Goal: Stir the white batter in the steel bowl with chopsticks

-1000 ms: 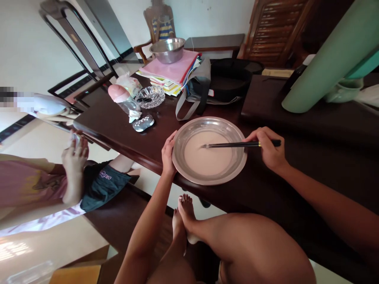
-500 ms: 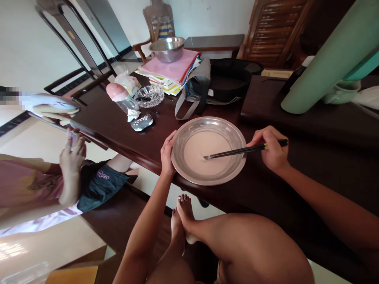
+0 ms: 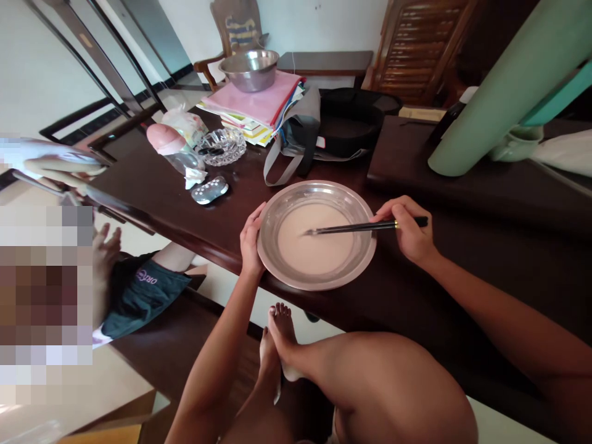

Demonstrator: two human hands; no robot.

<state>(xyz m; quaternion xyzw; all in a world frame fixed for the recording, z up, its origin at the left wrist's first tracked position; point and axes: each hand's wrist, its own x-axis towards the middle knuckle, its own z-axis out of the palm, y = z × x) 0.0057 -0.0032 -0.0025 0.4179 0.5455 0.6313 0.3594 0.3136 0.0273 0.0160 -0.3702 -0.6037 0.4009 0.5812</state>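
A wide steel bowl [image 3: 319, 280] rests at the near edge of the dark table, holding a pale, milky pinkish liquid [image 3: 314, 253]. My left hand [image 3: 252, 237] grips the bowl's left rim, its fingers along the outer side and the thumb hidden. My right hand [image 3: 409, 231] is closed around black chopsticks [image 3: 365, 227] with a gold band. They slant over the bowl's right rim, and their tips dip into the liquid near its middle.
On the dark table [image 3: 152, 191] lie a patterned case [image 3: 209, 190], a pink-lidded bottle [image 3: 171, 145], a glass ashtray [image 3: 222, 147], a grey-black bag [image 3: 351, 123] and papers [image 3: 259, 102] under another steel bowl [image 3: 250, 71]. A green cylinder [image 3: 490, 92] leans right. Another person [image 3: 148, 290] sits left.
The chopstick tips have moved within the liquid, toward me and then back left. My left hand stays on the rim. The view has shifted slightly, and the person at left has moved.
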